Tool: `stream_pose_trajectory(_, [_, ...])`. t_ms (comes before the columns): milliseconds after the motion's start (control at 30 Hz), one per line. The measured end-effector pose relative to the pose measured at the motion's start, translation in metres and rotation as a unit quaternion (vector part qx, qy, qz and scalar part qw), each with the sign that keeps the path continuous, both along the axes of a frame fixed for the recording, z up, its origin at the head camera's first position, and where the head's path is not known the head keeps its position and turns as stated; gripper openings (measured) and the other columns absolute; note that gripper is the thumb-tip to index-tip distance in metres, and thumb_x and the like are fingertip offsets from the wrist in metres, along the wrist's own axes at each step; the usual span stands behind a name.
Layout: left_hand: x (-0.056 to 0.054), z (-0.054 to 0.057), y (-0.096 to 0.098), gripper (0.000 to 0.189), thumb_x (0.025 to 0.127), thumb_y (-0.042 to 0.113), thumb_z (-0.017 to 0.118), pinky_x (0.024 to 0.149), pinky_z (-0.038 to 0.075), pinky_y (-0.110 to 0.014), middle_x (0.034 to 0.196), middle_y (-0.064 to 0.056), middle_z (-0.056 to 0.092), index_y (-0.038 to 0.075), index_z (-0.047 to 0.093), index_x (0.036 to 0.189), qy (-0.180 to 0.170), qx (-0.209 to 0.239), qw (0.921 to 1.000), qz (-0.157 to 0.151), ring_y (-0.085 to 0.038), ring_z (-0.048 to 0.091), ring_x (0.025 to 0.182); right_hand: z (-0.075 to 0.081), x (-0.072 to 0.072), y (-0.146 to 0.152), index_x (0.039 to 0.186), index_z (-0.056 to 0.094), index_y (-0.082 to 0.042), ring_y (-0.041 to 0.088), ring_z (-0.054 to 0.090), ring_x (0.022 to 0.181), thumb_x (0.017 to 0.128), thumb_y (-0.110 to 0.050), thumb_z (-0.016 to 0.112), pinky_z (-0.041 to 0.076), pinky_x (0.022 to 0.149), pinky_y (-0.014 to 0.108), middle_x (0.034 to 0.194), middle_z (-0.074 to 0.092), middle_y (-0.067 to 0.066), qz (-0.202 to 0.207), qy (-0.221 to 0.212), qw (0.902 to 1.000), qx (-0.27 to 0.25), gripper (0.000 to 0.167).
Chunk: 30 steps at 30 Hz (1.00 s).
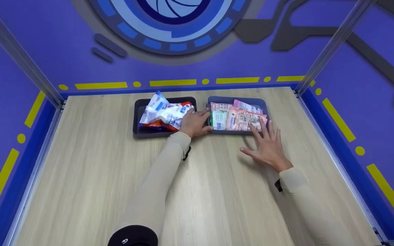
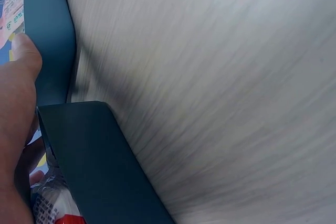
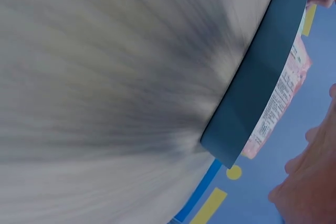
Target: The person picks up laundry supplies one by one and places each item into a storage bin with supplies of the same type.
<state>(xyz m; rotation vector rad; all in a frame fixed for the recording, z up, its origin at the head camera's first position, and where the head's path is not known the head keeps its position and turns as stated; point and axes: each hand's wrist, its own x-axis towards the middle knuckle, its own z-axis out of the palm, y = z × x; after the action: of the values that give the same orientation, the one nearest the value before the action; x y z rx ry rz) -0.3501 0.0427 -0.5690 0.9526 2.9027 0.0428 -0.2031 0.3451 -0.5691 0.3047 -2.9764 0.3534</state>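
Observation:
Two dark grey trays stand side by side near the far edge of the table. The left tray (image 1: 149, 134) holds white, blue and red snack packets (image 1: 175, 116), one leaning up at the back. Pink and green printed packets (image 1: 245, 119) lie in the right tray (image 1: 231, 132). My left hand (image 1: 194, 123) reaches over the right side of the left tray, its thumb and index finger extended to the right tray's near left corner. In the left wrist view the thumb (image 2: 26, 56) is right at that tray's rim. My right hand (image 1: 268, 148), fingers spread, is at the right tray's front right corner, fingertips overlapping the pink packets.
The pale wood-grain table (image 1: 217, 191) extends from the trays toward me. Blue-purple panels with yellow markings enclose the back and both sides, joined by metal posts (image 1: 333, 48). A narrow gap separates the trays.

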Motion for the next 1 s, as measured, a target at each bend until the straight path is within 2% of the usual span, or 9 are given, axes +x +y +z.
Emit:
stream_pose_trajectory(267, [-0.001, 0.0, 0.001, 0.078, 0.099, 0.067, 0.049, 0.127, 0.016, -0.05, 0.166, -0.001, 0.033, 0.021, 0.037, 0.16, -0.003, 0.0, 1.0, -0.002, -0.022, 0.041, 0.147, -0.007, 0.014, 0.0, 0.163, 0.031, -0.028, 0.053, 0.001, 0.154, 0.077, -0.079, 0.069, 0.0, 0.115, 0.078, 0.17, 0.015, 0.02, 0.003, 0.018, 0.9998, -0.008, 0.107])
stream_pose_trajectory(467, [-0.001, 0.0, 0.0, 0.079, 0.098, 0.068, 0.049, 0.127, 0.013, -0.049, 0.167, 0.0, 0.031, 0.022, 0.035, 0.16, -0.018, 0.007, 0.9998, 0.004, -0.023, 0.04, 0.148, -0.009, 0.021, 0.003, 0.162, 0.034, -0.027, 0.056, 0.01, 0.151, 0.077, -0.078, 0.069, 0.006, 0.112, 0.081, 0.168, 0.02, 0.022, -0.004, 0.03, 0.9995, -0.004, 0.106])
stream_pose_trajectory(700, [-0.002, 0.004, 0.0, 0.079, 0.098, 0.067, 0.052, 0.127, 0.013, -0.048, 0.167, -0.001, 0.031, 0.021, 0.037, 0.16, -0.021, 0.009, 0.9997, 0.005, -0.023, 0.039, 0.148, -0.009, 0.026, 0.005, 0.161, 0.036, -0.025, 0.057, 0.014, 0.15, 0.077, -0.076, 0.071, 0.006, 0.111, 0.082, 0.167, 0.021, 0.022, -0.008, 0.041, 0.9991, -0.008, 0.104])
stream_pose_trajectory(867, [0.002, 0.009, 0.001, 0.077, 0.098, 0.066, 0.052, 0.127, 0.017, -0.049, 0.166, 0.0, 0.034, 0.021, 0.038, 0.159, -0.016, -0.005, 0.9999, 0.004, -0.021, 0.041, 0.147, -0.011, 0.031, 0.005, 0.162, 0.034, -0.026, 0.058, 0.016, 0.149, 0.079, -0.075, 0.07, 0.006, 0.112, 0.082, 0.168, 0.02, 0.021, -0.009, 0.039, 0.9991, -0.014, 0.103])
stream_pose_trajectory(1000, [0.007, 0.011, 0.002, 0.076, 0.1, 0.064, 0.05, 0.126, 0.017, -0.05, 0.165, -0.003, 0.036, 0.018, 0.039, 0.159, 0.009, -0.023, 0.9997, -0.008, -0.023, 0.04, 0.148, -0.012, 0.035, 0.005, 0.163, 0.031, -0.029, 0.056, 0.013, 0.151, 0.08, -0.076, 0.069, 0.005, 0.113, 0.081, 0.168, 0.019, 0.021, -0.011, 0.033, 0.9993, -0.015, 0.102])
